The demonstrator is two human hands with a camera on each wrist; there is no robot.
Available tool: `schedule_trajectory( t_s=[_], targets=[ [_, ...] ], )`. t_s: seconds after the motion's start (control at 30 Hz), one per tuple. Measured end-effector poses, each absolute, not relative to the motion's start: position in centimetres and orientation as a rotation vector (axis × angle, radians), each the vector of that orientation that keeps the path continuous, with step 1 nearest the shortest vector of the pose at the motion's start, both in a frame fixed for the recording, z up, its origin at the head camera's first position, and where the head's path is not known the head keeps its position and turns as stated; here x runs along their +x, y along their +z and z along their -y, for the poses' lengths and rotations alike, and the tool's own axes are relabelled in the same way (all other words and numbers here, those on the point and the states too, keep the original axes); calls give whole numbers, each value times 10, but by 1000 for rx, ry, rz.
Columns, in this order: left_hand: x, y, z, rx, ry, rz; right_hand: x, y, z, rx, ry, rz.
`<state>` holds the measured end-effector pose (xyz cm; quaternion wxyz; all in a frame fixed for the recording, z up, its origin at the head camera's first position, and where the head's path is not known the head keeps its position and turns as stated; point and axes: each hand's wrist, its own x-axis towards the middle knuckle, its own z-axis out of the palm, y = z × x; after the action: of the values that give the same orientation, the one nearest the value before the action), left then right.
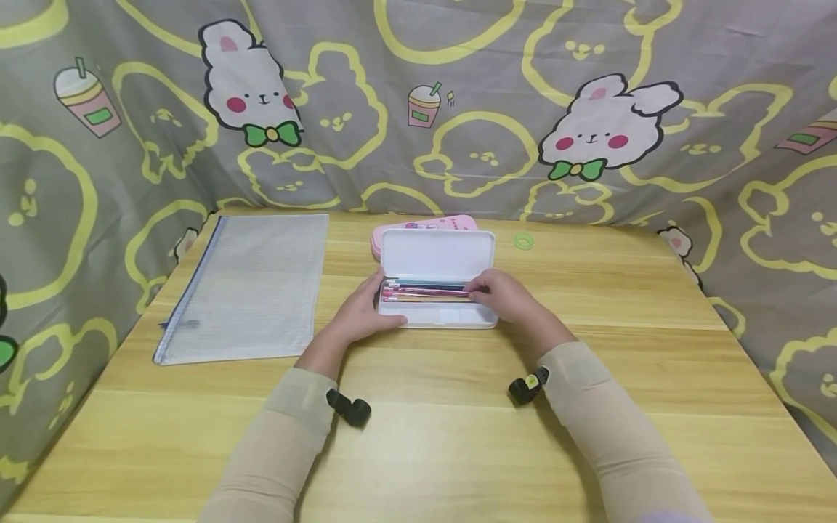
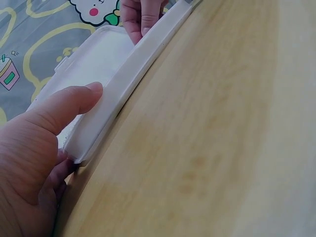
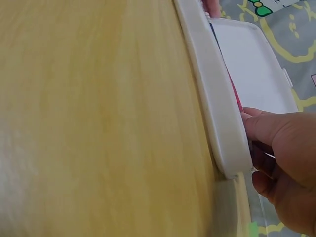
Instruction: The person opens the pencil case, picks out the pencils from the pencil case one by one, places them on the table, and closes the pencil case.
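A white pencil case [image 1: 451, 315] lies with its lid [image 1: 437, 253] raised at the back. Several pencils [image 1: 418, 290], with eraser ends at the left, lie lengthwise inside. My left hand [image 1: 361, 311] holds the case's left end; in the left wrist view its thumb [image 2: 81, 101] rests on the front wall and the other fingers lie around the end. Over the case's right end, my right hand [image 1: 512, 296] pinches a pencil between thumb and fingers. In the right wrist view a red pencil [image 3: 235, 94] runs to those fingertips, which partly hide the pencil ends.
Behind the lid lies a pink case [image 1: 461, 222], partly hidden. Left of my left hand is a translucent mesh zip pouch [image 1: 251, 290]. Green rings [image 1: 524, 240] lie at the back right on the wooden table [image 1: 438, 436]. A patterned curtain [image 1: 484, 80] hangs along the table's back and sides.
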<state>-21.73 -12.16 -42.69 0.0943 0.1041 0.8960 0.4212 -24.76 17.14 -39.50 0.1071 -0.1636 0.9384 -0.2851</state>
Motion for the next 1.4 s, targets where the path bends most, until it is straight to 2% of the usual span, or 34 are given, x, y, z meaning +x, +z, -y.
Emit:
schedule_trajectory(
  t_s=[0.3,0.47,0.97,1.4],
  targets=[
    [-217,-428,119,307,1261,-2651,-239,-395,-196,-403,-1071,-2705],
    [-217,-428,119,306,1261,-2654,-232,-396,-224,-259,-1210,-2675],
    [-216,-428,121,328,1284,-2658,-205,-388,-347,-138,-964,-2910],
    [-217,-427,120,322,1268,-2662,-210,-401,-398,58,-902,-2854]
  ],
)
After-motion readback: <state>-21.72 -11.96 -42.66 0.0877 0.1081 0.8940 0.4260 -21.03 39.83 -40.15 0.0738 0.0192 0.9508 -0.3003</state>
